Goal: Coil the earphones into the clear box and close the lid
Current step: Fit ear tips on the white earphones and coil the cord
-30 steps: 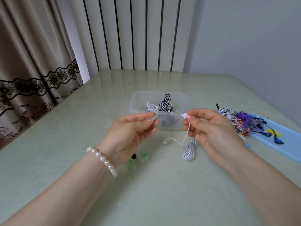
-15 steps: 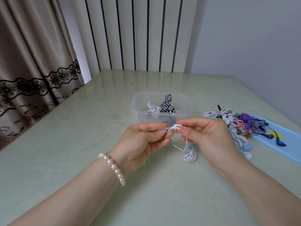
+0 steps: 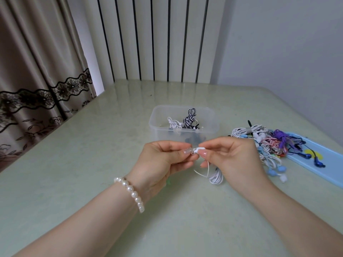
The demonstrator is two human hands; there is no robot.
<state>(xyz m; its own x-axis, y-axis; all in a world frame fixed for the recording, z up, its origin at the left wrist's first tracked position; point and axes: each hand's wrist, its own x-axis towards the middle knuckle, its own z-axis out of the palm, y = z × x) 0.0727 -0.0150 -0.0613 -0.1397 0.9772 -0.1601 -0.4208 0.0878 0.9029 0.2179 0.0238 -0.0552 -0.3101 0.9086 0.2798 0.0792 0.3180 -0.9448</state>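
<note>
Both hands, left (image 3: pixel 163 160) and right (image 3: pixel 228 156), pinch a white earbud (image 3: pixel 197 150) before the box (image 3: pixel 182 125), apparently to fit its tip.

clear box (image 3: pixel 182 130) open-topped (two coils inside); earphone pile (image 3: pixel 263 143) crowds its right.

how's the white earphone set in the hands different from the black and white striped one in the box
The white earphones are outside the clear box: the left hand and right hand pinch one end while the bundled cord hangs low near the table. The striped earphones already sit inside the box. The first is plain white, the second black and white. Both are wound into bundles.
</note>
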